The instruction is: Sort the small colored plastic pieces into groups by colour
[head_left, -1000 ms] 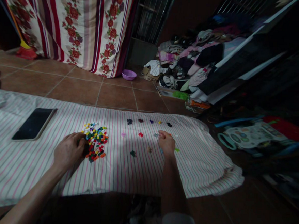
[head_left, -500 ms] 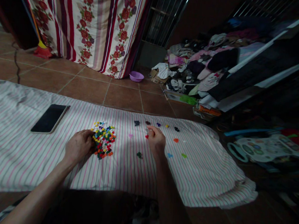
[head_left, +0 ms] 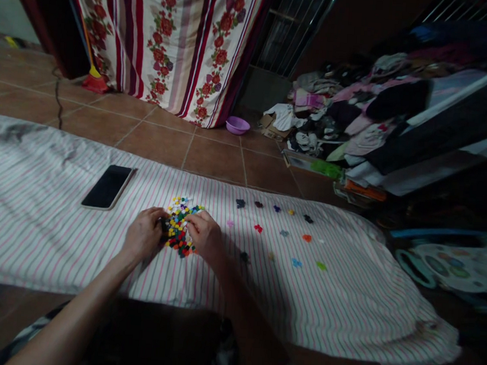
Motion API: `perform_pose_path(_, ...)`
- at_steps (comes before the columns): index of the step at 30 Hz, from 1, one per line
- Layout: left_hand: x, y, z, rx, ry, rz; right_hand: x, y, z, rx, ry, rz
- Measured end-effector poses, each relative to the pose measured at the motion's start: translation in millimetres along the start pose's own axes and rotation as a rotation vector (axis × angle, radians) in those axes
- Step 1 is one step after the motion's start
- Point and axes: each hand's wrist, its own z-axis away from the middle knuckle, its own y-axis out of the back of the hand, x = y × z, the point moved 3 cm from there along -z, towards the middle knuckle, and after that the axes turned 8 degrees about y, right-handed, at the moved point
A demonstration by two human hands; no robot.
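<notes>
A pile of small coloured cubes [head_left: 178, 234] lies on the striped cloth, with yellow, green, red, white and blue pieces mixed. At its left edge rests my left hand [head_left: 145, 233], fingers bent and thumb apart, touching the pile's side. My right hand [head_left: 204, 236] reaches over the pile from the right, thumb and forefinger pinched together; what is between them is too small to make out. To the right sit little one-colour groups, among them a red group [head_left: 258, 228], a grey group [head_left: 284, 233], an orange group [head_left: 307, 238] and a light blue group [head_left: 297, 262].
A phone [head_left: 108, 187] lies on the striped cloth [head_left: 76, 237] left of the pile. Beyond it on the tiled floor are a purple basin [head_left: 238, 125], a red broom [head_left: 95, 83] and a heap of clothes [head_left: 315, 107]. A floral curtain [head_left: 182, 45] hangs behind.
My right hand has moved left from the red group to the pile. My left hand stays at the pile's edge. The view has shifted, bringing the scene rightward.
</notes>
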Motion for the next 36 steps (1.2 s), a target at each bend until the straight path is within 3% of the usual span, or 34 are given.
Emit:
perform_pose_path(7, -17, 1.0, -3, 0.035, -0.013, 0.027, -9, -17, -7, -0.112, 0.017, 0.04)
perform_pose_path(13, -22, 1.2, 0, 0.075, -0.111, 0.016, 0, -24, -13, -0.035, -0.013, 0.033)
perform_pose_path(18, -14, 2.9, 15, 0.109, -0.305, -0.02, 6, -11, -15, 0.045, 0.017, -0.013)
perform_pose_path(24, -4, -5.0, 52, 0.153, -0.501, -0.134, 9, 12, -1, 0.05, -0.007, 0.02)
perform_pose_path(28, -4, -17.8, 66, 0.176, -0.535, -0.241, 10, 19, 15, -0.017, -0.048, 0.039)
perform_pose_path(36, -5, -39.4, 56, 0.161, -0.491, -0.325, 6, 12, 33, -0.146, -0.031, 0.069)
